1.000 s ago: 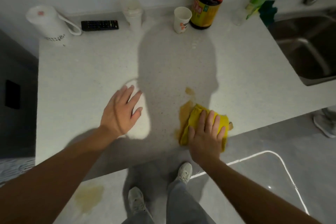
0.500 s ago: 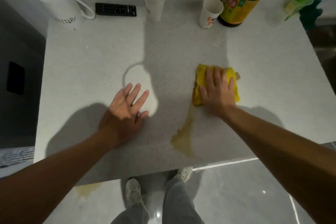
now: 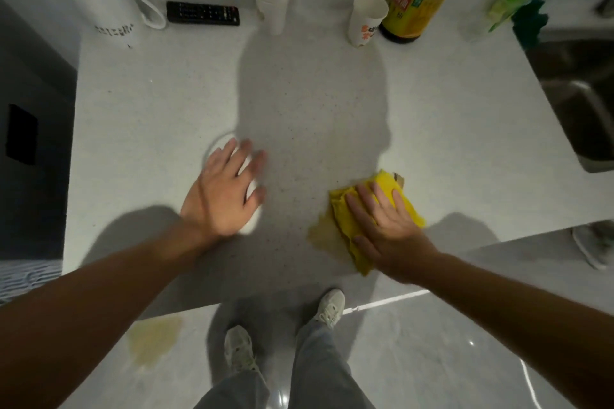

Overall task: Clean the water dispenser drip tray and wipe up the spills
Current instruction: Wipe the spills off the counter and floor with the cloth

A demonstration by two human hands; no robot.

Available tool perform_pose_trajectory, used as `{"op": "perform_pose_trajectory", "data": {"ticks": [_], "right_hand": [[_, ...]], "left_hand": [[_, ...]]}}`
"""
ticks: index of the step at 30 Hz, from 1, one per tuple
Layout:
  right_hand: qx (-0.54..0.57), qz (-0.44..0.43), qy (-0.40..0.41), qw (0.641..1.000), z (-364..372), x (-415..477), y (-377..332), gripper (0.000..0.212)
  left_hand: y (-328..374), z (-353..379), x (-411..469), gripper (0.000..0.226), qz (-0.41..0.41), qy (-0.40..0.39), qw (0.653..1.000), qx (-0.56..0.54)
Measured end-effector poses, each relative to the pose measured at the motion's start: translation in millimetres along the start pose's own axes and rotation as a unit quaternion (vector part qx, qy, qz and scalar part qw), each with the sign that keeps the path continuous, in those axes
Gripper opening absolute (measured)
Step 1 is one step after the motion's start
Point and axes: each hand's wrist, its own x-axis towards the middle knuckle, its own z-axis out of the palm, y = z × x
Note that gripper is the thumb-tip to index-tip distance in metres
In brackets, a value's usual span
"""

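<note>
Both my hands lie flat on the white countertop (image 3: 166, 116): my left hand (image 3: 222, 191) spread and empty, my right hand (image 3: 388, 226) pressing the yellow cloth (image 3: 349, 219) onto the brownish spill (image 3: 324, 236) near the front edge.

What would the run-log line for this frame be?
phase: wiping counter spill | right hand flat on yellow cloth | left hand open on countertop | floor spill untouched
</note>
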Motion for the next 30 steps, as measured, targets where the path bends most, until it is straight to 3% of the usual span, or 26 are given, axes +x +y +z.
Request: {"op": "perform_pose_trajectory", "data": {"ticks": [5,10,14,19,21,23,26,30], "right_hand": [[0.054,0.235,0.014,0.97,8,-13,-107,0.074],[0.178,0.448,-0.002,0.876,3,48,-163,0.078],[0.221,0.535,0.038,0.815,-12,108,-157,0.079],[0.229,0.512,0.054,0.827,-25,178,-94,0.08],[0.216,0.462,0.043,0.859,-30,206,-61,0.079],[0.171,0.387,0.026,0.906,-37,231,-27,0.077],[0.07,0.207,-0.011,0.976,-46,254,16,0.072],[-0.022,0.024,-0.037,0.999,-55,243,38,0.07]], "left_hand": [[3,-8,-1,0.063,-0.033,-0.049,0.998,-0.017],[5,-10,-3,0.064,-0.044,-0.049,0.997,-0.028],[3,-9,-2,0.061,-0.043,-0.044,0.998,-0.026],[-2,-5,-3,0.055,-0.036,-0.018,0.998,-0.046],[-2,-2,-2,0.054,-0.05,-0.006,0.997,-0.058],[-3,2,-2,0.053,-0.061,0.018,0.996,-0.063],[-2,3,-6,0.053,-0.097,0.038,0.993,-0.048],[0,-2,-10,0.052,-0.109,0.03,0.993,-0.043]]}}
